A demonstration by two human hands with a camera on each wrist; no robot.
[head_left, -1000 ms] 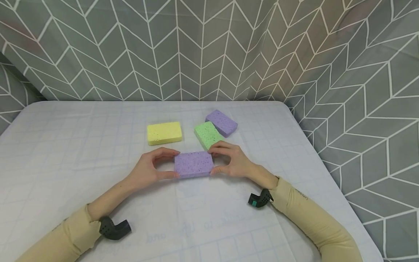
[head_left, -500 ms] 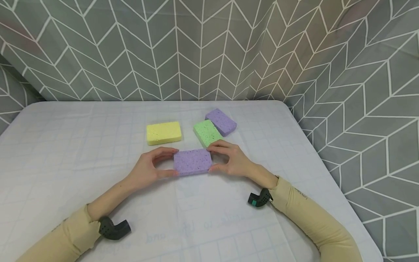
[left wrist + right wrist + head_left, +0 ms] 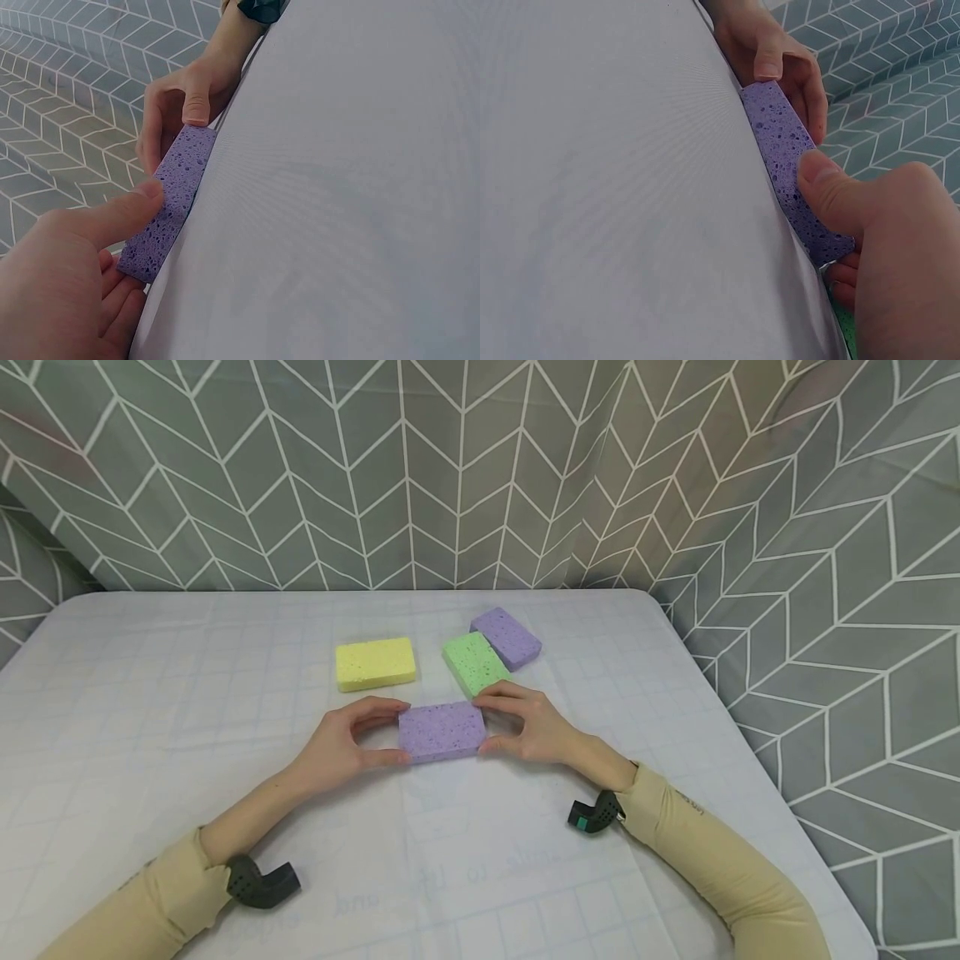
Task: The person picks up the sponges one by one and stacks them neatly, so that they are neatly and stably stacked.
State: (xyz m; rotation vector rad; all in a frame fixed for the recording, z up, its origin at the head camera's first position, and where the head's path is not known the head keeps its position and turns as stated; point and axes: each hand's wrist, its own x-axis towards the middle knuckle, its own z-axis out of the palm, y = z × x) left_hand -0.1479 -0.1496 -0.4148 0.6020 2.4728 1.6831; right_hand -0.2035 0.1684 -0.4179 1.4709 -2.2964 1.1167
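- The light-purple, rectangular, porous sponge is over the middle of the white-covered worktop, long side across; whether it rests flat or sits just above cannot be told.
- The left hand pinches its left end, the right hand its right end, thumbs near, other fingers far; gripping both ends probably keeps it level.
- Just beyond, a green rectangular porous sponge lies slanted near the right fingertips, a darker purple rectangular sponge against or just beside it.
- A yellow rectangular sponge lies apart, beyond the left hand, outside either grip.
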